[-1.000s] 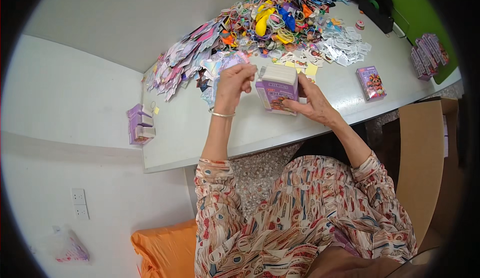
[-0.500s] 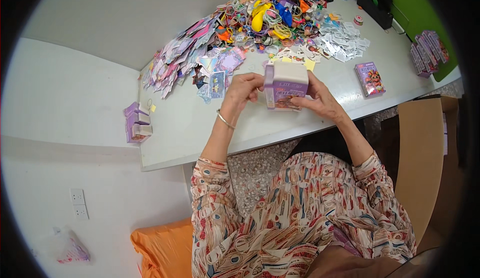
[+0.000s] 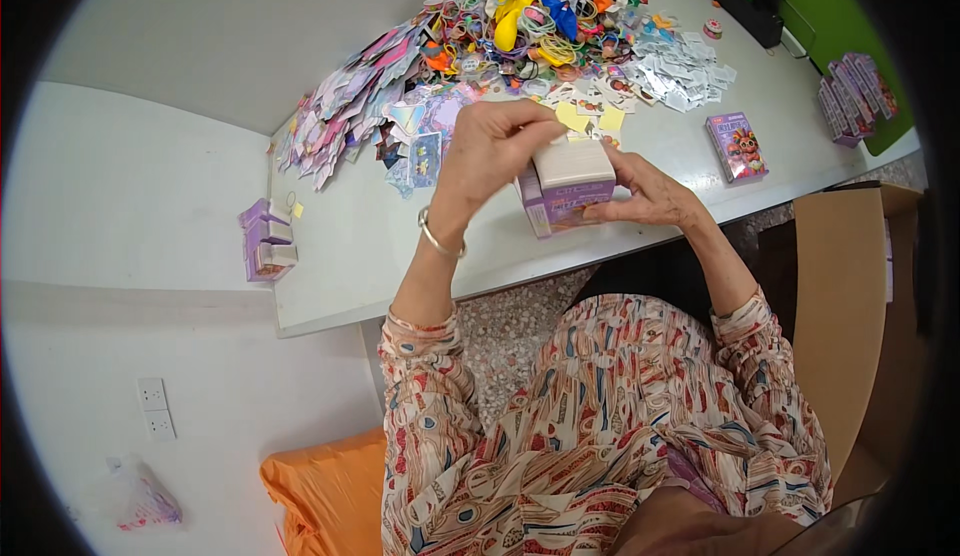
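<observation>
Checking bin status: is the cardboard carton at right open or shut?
Open: the carton has no flap across its top, and its inside shows.

Left fingers [image 3: 538, 137], 0.5 s ago at left of purple box [image 3: 568, 203], now over its top corner.

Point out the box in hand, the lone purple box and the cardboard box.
Held box [image 3: 562, 196], head view: its purple side.
Lone purple box [image 3: 738, 148], head view: printed front.
Cardboard box [image 3: 836, 326], head view: brown side panel.
</observation>
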Action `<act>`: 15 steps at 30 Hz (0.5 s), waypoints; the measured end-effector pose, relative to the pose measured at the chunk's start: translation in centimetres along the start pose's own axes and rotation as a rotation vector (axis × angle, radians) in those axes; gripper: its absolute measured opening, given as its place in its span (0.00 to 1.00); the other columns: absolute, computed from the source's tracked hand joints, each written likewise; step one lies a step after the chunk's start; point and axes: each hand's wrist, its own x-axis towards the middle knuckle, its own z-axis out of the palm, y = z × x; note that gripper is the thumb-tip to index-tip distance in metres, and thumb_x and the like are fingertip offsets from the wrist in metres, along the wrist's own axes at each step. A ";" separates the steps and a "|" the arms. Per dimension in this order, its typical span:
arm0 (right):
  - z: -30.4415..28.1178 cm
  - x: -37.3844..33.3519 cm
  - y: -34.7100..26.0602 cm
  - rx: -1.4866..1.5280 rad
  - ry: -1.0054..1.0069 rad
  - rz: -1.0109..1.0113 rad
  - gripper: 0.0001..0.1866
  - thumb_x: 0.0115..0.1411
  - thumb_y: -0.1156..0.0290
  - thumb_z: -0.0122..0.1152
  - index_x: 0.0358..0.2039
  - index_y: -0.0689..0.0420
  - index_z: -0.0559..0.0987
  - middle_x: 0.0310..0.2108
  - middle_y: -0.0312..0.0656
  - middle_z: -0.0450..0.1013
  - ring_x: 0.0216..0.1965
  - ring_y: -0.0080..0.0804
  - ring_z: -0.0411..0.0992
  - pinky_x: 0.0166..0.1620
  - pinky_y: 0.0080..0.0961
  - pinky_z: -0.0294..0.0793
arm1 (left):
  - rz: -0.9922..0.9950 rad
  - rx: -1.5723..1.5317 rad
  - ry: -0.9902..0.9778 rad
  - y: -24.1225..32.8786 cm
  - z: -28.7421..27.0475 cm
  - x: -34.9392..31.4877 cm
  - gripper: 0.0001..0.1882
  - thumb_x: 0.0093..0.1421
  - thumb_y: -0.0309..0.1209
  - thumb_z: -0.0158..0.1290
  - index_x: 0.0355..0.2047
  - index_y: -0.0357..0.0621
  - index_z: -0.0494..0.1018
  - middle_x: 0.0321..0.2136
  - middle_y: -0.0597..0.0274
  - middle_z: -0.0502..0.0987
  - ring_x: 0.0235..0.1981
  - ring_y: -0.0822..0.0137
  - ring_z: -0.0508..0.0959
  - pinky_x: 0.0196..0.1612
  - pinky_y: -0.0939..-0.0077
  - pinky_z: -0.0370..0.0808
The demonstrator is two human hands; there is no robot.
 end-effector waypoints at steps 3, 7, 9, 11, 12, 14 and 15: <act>0.4 -0.2 0.1 -0.044 -0.021 -0.053 0.35 0.52 0.64 0.67 0.58 0.59 0.64 0.49 0.48 0.72 0.53 0.38 0.70 0.61 0.36 0.65 | -0.022 -0.003 0.027 1.1 -0.1 0.1 0.06 0.56 0.28 0.57 0.30 0.39 0.81 0.19 0.68 0.77 0.11 0.84 0.64 0.13 0.87 0.59; -0.1 0.0 -0.7 -0.126 0.003 -0.092 0.34 0.52 0.63 0.66 0.57 0.59 0.66 0.50 0.47 0.71 0.53 0.37 0.70 0.60 0.36 0.66 | -0.263 -0.157 0.127 -3.3 -1.3 0.8 0.07 0.57 0.29 0.57 0.27 0.37 0.79 0.18 0.67 0.76 0.10 0.82 0.63 0.12 0.85 0.58; -0.5 -0.2 0.6 -0.085 0.019 -0.084 0.35 0.52 0.64 0.67 0.58 0.59 0.65 0.51 0.46 0.71 0.53 0.36 0.69 0.60 0.35 0.65 | -0.354 -0.259 0.082 -3.9 -0.8 1.1 0.09 0.57 0.31 0.57 0.25 0.38 0.77 0.18 0.67 0.75 0.09 0.82 0.62 0.11 0.85 0.57; -1.0 -0.4 1.0 -0.042 0.029 -0.070 0.36 0.52 0.65 0.67 0.60 0.59 0.64 0.52 0.45 0.70 0.54 0.34 0.68 0.60 0.33 0.65 | -0.351 -0.247 0.041 -2.8 -0.8 1.1 0.09 0.57 0.32 0.57 0.25 0.38 0.77 0.18 0.68 0.75 0.10 0.82 0.62 0.12 0.84 0.58; -1.5 -0.5 0.6 0.074 -0.008 -0.010 0.39 0.51 0.69 0.69 0.61 0.59 0.62 0.54 0.43 0.68 0.55 0.31 0.66 0.60 0.31 0.63 | -0.351 -0.235 0.007 -2.1 -0.6 1.0 0.09 0.57 0.32 0.57 0.25 0.38 0.77 0.18 0.68 0.74 0.10 0.82 0.62 0.12 0.84 0.58; -1.7 -0.4 0.6 0.184 -0.047 0.043 0.42 0.50 0.72 0.71 0.63 0.59 0.60 0.56 0.41 0.67 0.56 0.27 0.64 0.60 0.29 0.61 | -0.332 -0.229 -0.014 -2.9 -0.3 1.6 0.09 0.58 0.31 0.57 0.26 0.38 0.77 0.18 0.69 0.74 0.11 0.83 0.62 0.12 0.84 0.57; -1.3 -0.4 1.0 0.193 -0.032 0.043 0.41 0.50 0.73 0.71 0.63 0.59 0.60 0.55 0.41 0.67 0.56 0.27 0.64 0.60 0.28 0.62 | -0.362 -0.316 -0.060 -3.4 0.0 1.5 0.08 0.58 0.31 0.57 0.27 0.38 0.77 0.18 0.69 0.74 0.11 0.83 0.61 0.13 0.85 0.56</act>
